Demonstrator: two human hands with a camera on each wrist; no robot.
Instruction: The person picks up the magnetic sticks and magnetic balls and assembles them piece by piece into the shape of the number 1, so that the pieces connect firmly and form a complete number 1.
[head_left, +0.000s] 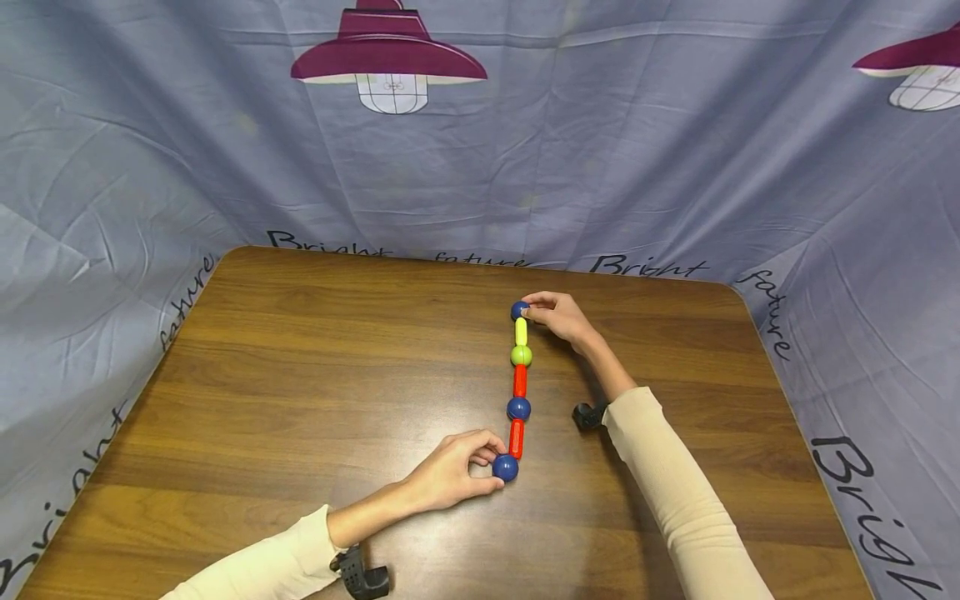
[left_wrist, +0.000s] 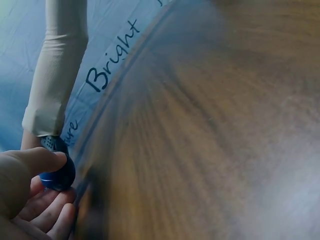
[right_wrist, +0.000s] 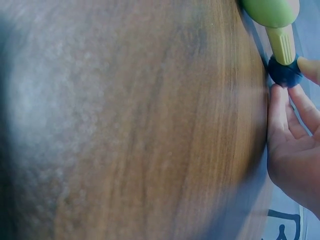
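A chain of balls and short rods runs across the table, away from the person. At its near end my left hand pinches a blue ball between thumb and fingers. From there follow a red rod, a second blue ball, another red rod, a green ball and a yellow rod. The far end is a third blue ball, which my right hand pinches. In the right wrist view the yellow rod meets that blue ball.
The wooden table has rounded far corners. A grey-blue curtain printed with lamps and lettering surrounds its back and sides. Black wrist devices sit at both cuffs.
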